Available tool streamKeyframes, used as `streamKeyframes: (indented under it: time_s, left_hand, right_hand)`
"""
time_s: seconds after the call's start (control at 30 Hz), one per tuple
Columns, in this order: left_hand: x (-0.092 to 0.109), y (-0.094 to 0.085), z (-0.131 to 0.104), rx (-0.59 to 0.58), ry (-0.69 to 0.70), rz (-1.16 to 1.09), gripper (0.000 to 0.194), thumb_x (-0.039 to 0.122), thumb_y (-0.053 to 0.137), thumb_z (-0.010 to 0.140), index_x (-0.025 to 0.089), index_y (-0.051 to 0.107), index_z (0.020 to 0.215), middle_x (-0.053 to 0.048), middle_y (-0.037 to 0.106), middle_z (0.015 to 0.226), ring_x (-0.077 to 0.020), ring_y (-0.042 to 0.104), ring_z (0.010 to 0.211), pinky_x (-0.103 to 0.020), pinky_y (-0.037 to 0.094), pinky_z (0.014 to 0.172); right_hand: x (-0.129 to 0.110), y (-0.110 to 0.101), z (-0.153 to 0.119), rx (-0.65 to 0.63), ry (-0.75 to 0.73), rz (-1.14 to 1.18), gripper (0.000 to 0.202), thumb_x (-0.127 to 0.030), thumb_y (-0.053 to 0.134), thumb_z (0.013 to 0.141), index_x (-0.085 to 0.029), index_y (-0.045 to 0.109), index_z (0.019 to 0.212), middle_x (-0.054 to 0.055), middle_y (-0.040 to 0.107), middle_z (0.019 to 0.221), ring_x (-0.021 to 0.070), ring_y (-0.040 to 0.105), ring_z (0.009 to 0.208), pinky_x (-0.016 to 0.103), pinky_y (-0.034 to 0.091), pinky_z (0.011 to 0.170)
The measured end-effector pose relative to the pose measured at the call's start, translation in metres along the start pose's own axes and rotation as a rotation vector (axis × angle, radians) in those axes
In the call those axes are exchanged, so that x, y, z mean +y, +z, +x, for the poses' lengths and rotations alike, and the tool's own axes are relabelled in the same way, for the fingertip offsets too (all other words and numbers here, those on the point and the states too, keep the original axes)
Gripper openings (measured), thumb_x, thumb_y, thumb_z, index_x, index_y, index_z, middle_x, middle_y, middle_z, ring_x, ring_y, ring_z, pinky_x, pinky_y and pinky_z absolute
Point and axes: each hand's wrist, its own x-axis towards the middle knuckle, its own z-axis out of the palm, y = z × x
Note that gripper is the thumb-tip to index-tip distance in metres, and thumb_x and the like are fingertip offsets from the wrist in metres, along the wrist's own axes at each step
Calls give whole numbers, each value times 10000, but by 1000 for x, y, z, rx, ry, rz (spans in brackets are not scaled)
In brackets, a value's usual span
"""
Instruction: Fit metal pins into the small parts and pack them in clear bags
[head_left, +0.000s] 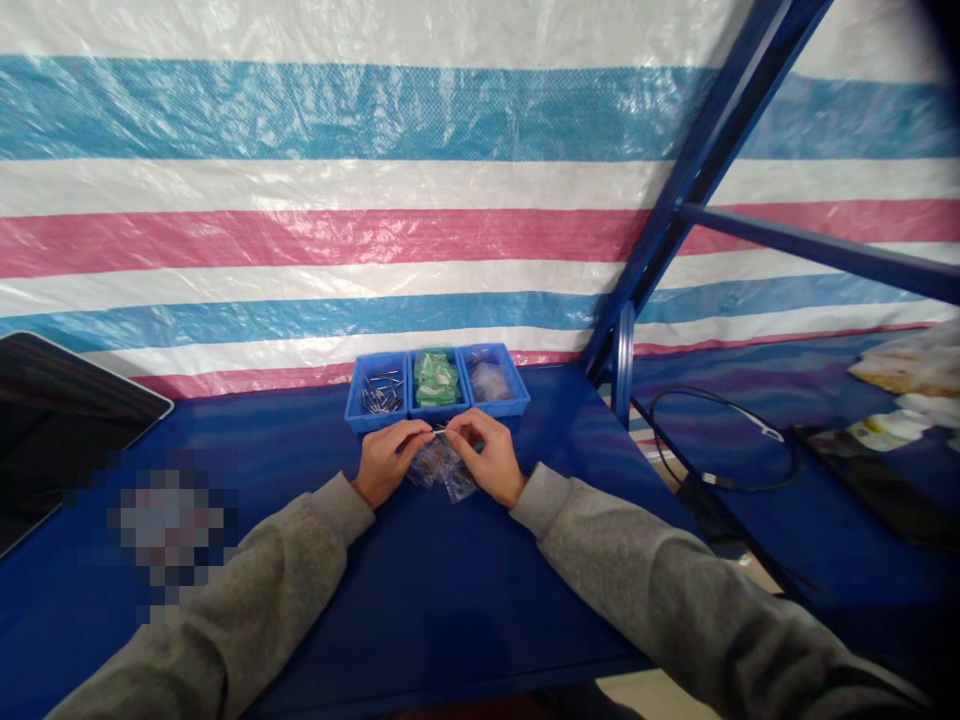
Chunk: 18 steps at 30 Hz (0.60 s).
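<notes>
My left hand point(388, 458) and my right hand point(487, 455) meet over the blue table point(420, 590), fingertips pinched together on a small thin metal piece point(439, 430) between them. Under the hands lie small clear plastic bags point(442, 470) with dark contents. Just beyond stand three blue bins: the left bin point(376, 392) holds several small metal pins, the middle bin point(437, 381) holds green packets, the right bin point(493, 380) holds clear bags. Both arms wear grey sleeves.
A dark tablet-like screen point(52, 430) lies at the far left. A striped tarp point(375, 200) hangs behind the table. Blue shelf posts point(675, 200) rise at right, with a black cable point(720, 440) and packets point(907, 380) on the neighbouring surface.
</notes>
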Motion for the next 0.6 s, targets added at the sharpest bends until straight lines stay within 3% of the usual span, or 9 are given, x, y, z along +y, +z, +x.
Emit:
streamKeyframes:
  time_s: [0.6]
  left_hand:
    - [2, -1, 2, -5, 4, -1, 61, 205, 600, 814, 172, 645, 837, -4, 684, 771, -106, 630, 674, -205, 490, 680]
  right_hand:
    - [1, 0, 0, 28, 30, 23, 128, -263, 513, 850, -184, 599, 799, 13, 560, 730, 123, 510, 609, 246, 415, 568]
